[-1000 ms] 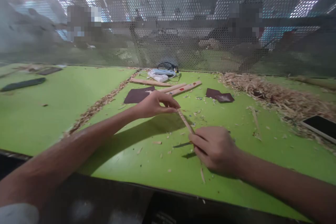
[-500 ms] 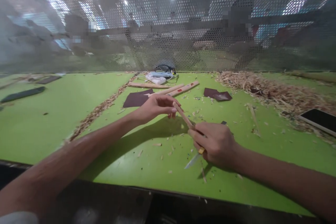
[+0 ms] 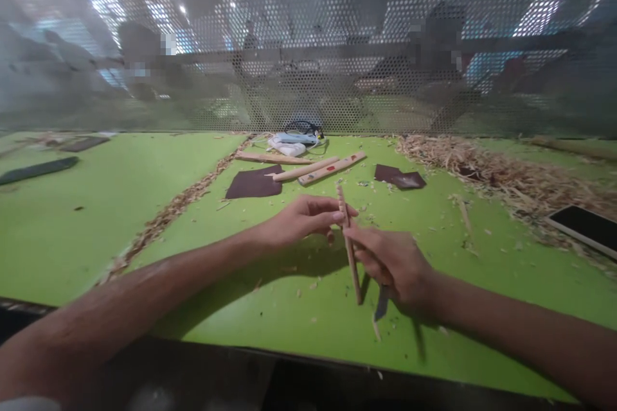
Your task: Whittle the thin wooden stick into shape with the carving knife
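Observation:
My left hand (image 3: pixel 315 218) pinches a slim wooden stick (image 3: pixel 352 266) between thumb and fingers. The stick stands nearly upright in the view, leaning slightly, and its upper end shows a row of notches. Close against it, my right hand (image 3: pixel 398 270) is closed, with its thumb and forefinger touching the stick's middle. Out of the bottom of that hand a knife (image 3: pixel 381 304) points downward; only its grey blade shows, the handle being hidden in the palm. Wood chips lie on the green table (image 3: pixel 231 308) under both hands.
Beyond my hands lie carved wooden sticks (image 3: pixel 332 168), dark sandpaper (image 3: pixel 254 181) and smaller sandpaper pieces (image 3: pixel 400 176). A white bundle with cords (image 3: pixel 293 141) rests by the perforated screen (image 3: pixel 308 90). Shavings (image 3: pixel 506 167) and a phone (image 3: pixel 585 229) are at right; people show dimly behind the screen.
The stick has swung from a slant to nearly upright, its lower end now showing below my hands. My left hand has shifted right and nearer; the blade in my right hand has turned downward.

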Tool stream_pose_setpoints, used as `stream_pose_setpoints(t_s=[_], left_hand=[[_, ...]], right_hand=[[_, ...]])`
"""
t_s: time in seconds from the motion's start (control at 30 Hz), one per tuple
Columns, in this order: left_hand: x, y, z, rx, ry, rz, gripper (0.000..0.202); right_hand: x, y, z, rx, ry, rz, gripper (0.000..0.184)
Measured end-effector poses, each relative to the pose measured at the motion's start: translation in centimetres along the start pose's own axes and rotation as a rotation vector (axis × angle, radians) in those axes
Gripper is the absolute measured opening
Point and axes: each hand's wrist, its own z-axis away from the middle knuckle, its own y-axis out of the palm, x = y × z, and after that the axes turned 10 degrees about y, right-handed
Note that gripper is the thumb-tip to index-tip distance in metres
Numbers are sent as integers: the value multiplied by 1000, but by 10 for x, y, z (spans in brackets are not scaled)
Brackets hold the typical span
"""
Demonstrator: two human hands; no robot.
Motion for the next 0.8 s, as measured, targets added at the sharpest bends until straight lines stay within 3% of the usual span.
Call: stream_pose_setpoints(t_s=[0.13, 0.3, 0.5, 0.67, 0.8], left_hand=[[1, -1, 1, -7, 8, 171, 31], [-7, 16, 2, 58, -15, 369, 30], [-22, 56, -11, -164, 48, 524, 15], [-27, 71, -22, -265, 102, 500, 7], [-22, 79, -27, -371, 116, 470, 5]], right_hand=[[-7, -6, -5, -87, 174, 12, 20], [-19, -14, -19, -2, 282, 206, 24], [-26, -27, -45, -16, 413, 490, 27], [-41, -30, -52, -123, 328, 575, 17], [-46, -28, -47, -124, 348, 651, 20]])
